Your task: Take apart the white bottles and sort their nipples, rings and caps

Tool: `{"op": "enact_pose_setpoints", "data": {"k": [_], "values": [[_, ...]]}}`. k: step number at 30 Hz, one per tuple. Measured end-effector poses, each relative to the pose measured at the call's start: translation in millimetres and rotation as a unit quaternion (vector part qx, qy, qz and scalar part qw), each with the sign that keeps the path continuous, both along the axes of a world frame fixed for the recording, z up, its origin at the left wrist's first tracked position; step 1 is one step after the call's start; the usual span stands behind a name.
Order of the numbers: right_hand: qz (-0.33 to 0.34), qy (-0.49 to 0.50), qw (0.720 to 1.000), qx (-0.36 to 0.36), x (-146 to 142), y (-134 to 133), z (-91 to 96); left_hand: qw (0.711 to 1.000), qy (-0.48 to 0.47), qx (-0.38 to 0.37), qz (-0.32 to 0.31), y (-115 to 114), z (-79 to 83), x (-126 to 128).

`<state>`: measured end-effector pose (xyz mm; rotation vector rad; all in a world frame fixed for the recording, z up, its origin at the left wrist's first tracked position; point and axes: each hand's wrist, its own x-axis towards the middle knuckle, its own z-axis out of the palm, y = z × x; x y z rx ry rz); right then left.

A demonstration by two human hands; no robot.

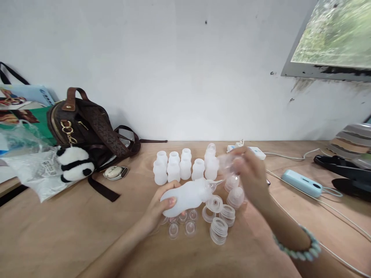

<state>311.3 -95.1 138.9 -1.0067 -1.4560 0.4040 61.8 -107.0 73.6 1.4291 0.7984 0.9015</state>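
Note:
My left hand (165, 202) is wrapped round a soft white squeeze bottle (184, 197), tilted with its neck to the right. A clear collar and a thin pale tip (216, 181) are on that neck. Just above and right of the tip, my right hand (251, 170) grips a clear cap (227, 164), blurred by motion and apart from the bottle. Several open white bottles (174, 172) stand behind, and one capped bottle (211, 162) is at their right end. Clear dome caps (235, 197), screw rings (218, 231) and small clear nipples (190, 227) lie nearer.
A brown backpack (95, 127) with a panda charm (75, 164) and a plastic bag (31, 166) sit at the left, with a watch (123, 172) nearby. White cables, a power strip (256, 152), a light-blue device (301, 183) and black objects (342, 166) occupy the right.

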Motion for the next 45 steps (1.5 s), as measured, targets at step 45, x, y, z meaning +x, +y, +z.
{"op": "enact_pose_setpoints", "data": {"k": [45], "values": [[0.226,-0.084,0.955,-0.170,-11.3,-24.4,-51.6,0.949,0.177,0.247,0.079,-13.2,2.0,-3.1]]}}
